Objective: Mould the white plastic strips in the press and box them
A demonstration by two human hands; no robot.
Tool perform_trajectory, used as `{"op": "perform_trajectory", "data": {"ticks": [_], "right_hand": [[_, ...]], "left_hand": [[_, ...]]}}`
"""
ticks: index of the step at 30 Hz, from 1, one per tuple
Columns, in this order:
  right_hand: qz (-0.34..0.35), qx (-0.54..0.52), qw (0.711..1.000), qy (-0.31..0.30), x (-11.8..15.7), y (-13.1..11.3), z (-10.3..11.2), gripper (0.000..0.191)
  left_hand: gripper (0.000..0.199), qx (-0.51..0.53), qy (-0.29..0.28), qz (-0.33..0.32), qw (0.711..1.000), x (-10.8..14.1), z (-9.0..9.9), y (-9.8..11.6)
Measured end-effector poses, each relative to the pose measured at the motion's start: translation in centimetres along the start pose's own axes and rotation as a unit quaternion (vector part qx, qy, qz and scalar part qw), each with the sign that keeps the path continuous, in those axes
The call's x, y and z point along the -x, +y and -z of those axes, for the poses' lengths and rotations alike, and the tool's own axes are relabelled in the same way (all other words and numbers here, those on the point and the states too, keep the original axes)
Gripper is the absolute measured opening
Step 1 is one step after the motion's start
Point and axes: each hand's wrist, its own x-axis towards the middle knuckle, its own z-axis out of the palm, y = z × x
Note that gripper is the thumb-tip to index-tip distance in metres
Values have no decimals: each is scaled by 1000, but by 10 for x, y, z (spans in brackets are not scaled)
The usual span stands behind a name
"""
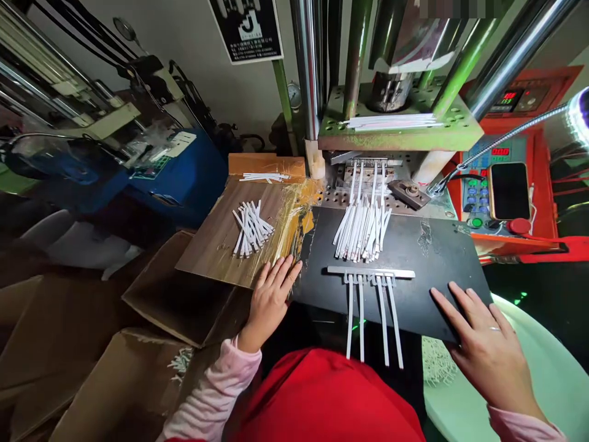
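Note:
My left hand (271, 294) lies flat with its fingers spread, across the taped edge where the wood-grain board (211, 239) meets the black board (317, 258). At the right edge of the black board rests my right hand (488, 337), fingers apart and a ring on one of them. Neither hand holds anything. Between them lies a metal bar (372, 272) with several white flat strips (384, 319) attached, hanging over the front edge. Behind it is a pile of white strips (361, 233). A smaller bundle of strips (251, 230) sits on the wood-grain board.
A press with a green plate (400, 135) stands behind, more strips beneath it in the metal mould (368, 175). On the right are a red control box (538, 147), a phone (509, 190) and a pale green basin (529, 374). Cardboard boxes (124, 362) stand at lower left.

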Motion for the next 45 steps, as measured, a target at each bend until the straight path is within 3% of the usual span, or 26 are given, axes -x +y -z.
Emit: {"op": "perform_trajectory", "data": {"ticks": [20,27,31,38,42,45], "right_hand": [[-14,-16,1000,-2,1,-2,1,88],[25,-73,997,-13,4,16,4,67],[41,-184,982,-24,-16,21,15,61],[104,-259,960,18,-82,-12,-1,34],[106,-259,960,9,-93,-30,-4,31],[116,-302,946,-10,-97,-46,-2,27]], "left_hand": [[88,11,4,4,1000,1,-1,1],[80,62,-50,-10,997,0,12,-5],[70,158,-62,-27,985,-20,24,5],[9,233,-10,-1,972,-77,16,47],[6,252,-57,11,966,-81,22,34],[12,282,-127,-27,950,-81,34,21]]}}
